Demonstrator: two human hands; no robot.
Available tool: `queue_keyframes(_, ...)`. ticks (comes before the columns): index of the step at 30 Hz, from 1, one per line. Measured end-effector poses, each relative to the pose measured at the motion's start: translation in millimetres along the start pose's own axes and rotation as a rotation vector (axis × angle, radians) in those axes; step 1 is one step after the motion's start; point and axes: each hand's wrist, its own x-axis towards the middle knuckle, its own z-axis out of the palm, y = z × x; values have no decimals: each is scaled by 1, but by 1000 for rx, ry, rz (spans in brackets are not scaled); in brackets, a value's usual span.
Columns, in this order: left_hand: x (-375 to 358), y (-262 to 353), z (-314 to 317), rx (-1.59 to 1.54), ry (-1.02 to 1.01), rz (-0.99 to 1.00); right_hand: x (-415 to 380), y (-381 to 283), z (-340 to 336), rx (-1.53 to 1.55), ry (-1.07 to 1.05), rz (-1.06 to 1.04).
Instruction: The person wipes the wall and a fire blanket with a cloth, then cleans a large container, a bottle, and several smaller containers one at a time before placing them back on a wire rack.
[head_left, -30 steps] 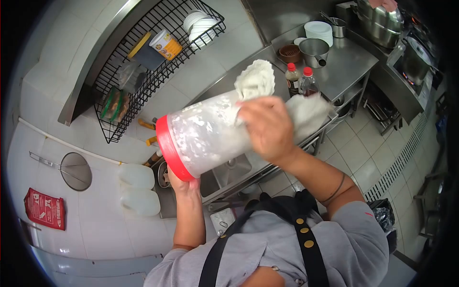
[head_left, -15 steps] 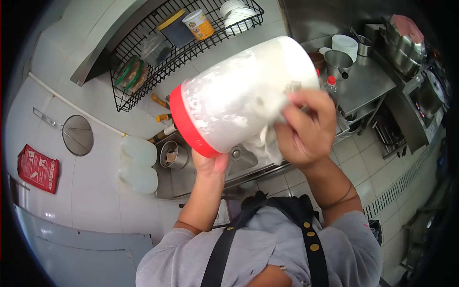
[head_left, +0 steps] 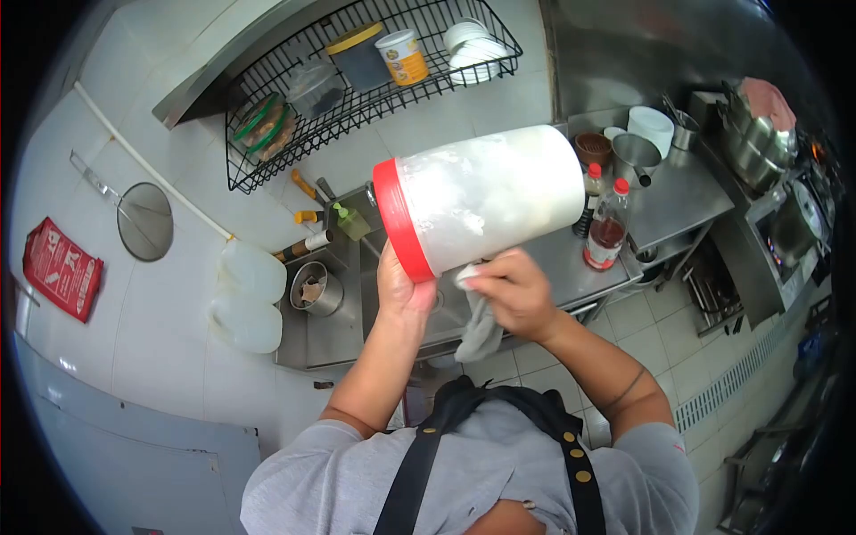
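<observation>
1 red-lidded jar in L hand, cloth in R hand

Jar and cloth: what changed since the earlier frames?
Right hand and cloth moved from across the jar to its near side; the cloth now hangs down, the jar's pale end uncovered. Nothing let go: right hand keeps the cloth, left hand the jar's red end.
</observation>
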Motion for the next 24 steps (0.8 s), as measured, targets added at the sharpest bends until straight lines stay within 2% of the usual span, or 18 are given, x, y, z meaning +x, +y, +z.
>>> queue_keyframes(2,6,0,1,35,11,37,36,-17,-31,-41,222,1)
queue_keyframes(4,10,-6,-1,98,-51,85,94,-33,-51,-88,449,-158)
queue_keyframes(5,7,-9,5,98,-58,71,125,-23,-50,-151,394,-216)
queue_keyframes(6,3,-11,15,172,-55,115,148,-21,-41,-304,288,-174)
queue_keyframes(7,0,-12,26,243,-57,160,154,-15,-18,-376,181,-84)
queue_keyframes(8,-4,-9,33,171,-19,95,144,-16,-3,-337,13,26)
queue_keyframes(9,-10,-8,43,166,-39,87,136,-30,-1,-457,-116,76)
queue_keyframes(11,-15,-4,57,127,-185,272,100,-44,6,-519,-106,-109)
queue_keyframes(12,0,6,14,184,-70,29,75,-40,6,-485,-74,-184)
queue_keyframes(13,-2,11,7,178,-65,27,50,-30,3,-440,-48,-256)
queue_keyframes(15,-1,13,4,492,-228,370,27,5,-15,-434,93,-153)
queue_keyframes(16,-6,18,16,499,-133,352,26,18,-26,-382,168,-38)
queue_keyframes(17,-5,17,12,495,-133,347,31,31,-34,-333,247,75)
queue_keyframes(18,-1,19,5,689,-204,502,39,40,-39,-342,250,76)
queue_keyframes(20,3,19,3,995,-286,725,52,44,-47,85,111,621)
queue_keyframes(21,2,18,3,997,-306,708,58,34,-41,75,128,636)
queue_keyframes(23,3,16,3,1135,-357,729,77,16,-26,-2,153,385)
queue_keyframes(24,2,14,2,1025,-350,655,74,18,-31,-9,168,405)
